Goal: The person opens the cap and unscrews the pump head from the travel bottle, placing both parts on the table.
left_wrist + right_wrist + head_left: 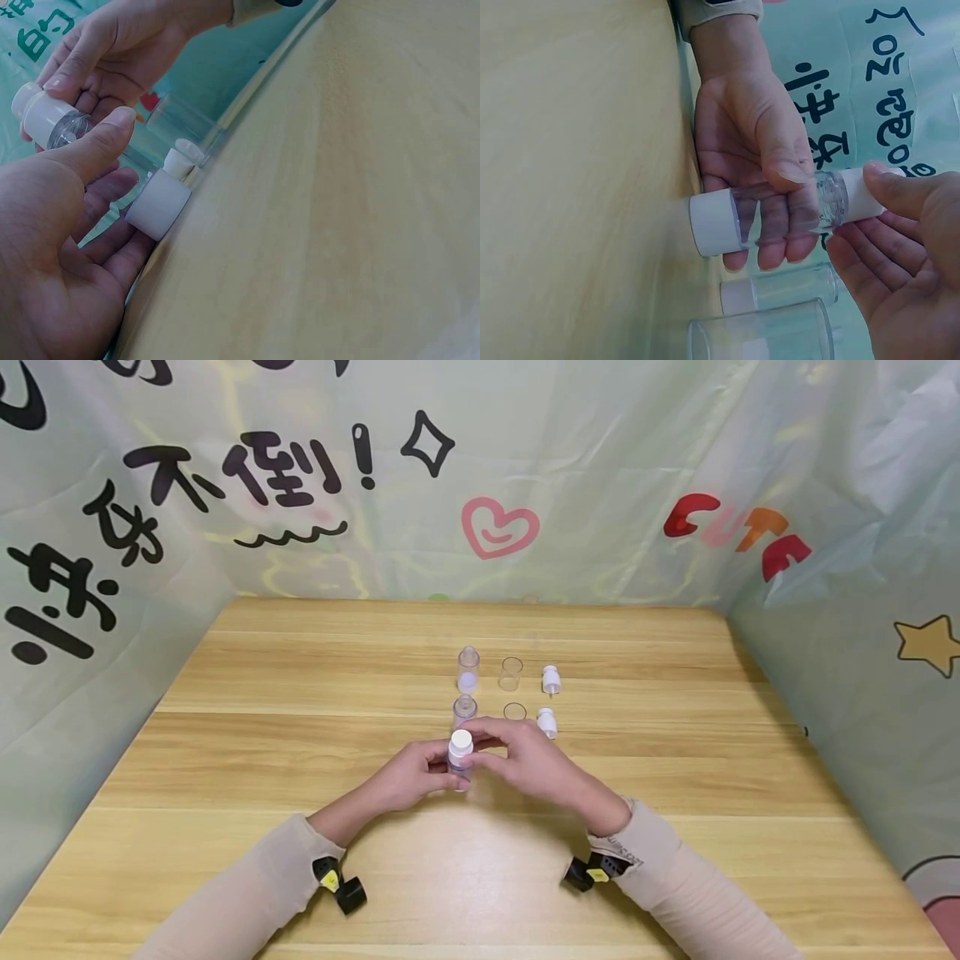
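Note:
A small clear bottle (780, 217) with a white base (714, 221) stands upright in front of me, a white pump top (461, 743) sitting on its neck. My left hand (408, 774) holds the clear body, thumb on the near side and fingers behind. With thumb and fingers, my right hand (534, 760) pinches the white top. In the left wrist view the clear neck (69, 129) shows below that top, while my left thumb hides part of the body. Whether the top is fully seated cannot be told.
Just beyond my hands stand two more clear bottles, one near (465, 707) and one far (468, 668). To their right are two clear caps, far (511, 676) and near (514, 712), then two white pump tops, far (551, 679) and near (547, 723). Printed curtains surround the wooden table (675, 710).

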Demonstrator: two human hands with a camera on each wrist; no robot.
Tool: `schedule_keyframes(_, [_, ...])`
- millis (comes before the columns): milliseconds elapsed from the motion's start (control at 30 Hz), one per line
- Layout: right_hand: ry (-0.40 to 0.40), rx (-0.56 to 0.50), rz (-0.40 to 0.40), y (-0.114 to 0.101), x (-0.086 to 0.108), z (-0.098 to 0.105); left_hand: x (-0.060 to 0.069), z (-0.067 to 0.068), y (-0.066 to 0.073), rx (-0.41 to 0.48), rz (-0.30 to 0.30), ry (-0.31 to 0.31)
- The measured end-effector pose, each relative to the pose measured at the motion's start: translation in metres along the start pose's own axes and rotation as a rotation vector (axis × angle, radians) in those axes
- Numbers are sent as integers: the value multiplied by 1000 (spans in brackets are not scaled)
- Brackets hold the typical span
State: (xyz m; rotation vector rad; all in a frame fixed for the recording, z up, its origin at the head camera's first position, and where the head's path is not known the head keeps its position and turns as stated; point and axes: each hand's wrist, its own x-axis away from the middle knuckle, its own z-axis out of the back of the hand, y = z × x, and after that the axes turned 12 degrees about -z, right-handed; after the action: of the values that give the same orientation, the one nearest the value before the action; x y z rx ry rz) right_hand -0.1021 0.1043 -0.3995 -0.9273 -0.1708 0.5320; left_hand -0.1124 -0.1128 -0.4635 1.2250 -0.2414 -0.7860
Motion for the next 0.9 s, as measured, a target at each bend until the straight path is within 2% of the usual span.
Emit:
schedule_keyframes(133, [-35,-10,6,1,0,2,0,0,0,-16,-4,-2])
schedule_keyframes(500, [-63,-4,21,3,0,6,1,0,3,-18,-3,-5])
schedule_keyframes(633, [-16,23,36,1,1,7,1,1,3,-30,-20,-10])
schedule_keyframes(800, [90,104,34,-4,2,5,0,1,3,-1,-9,-7])
schedule_keyframes(900, [125,141,29,-6,4,2,0,0,3,9,1,-2])
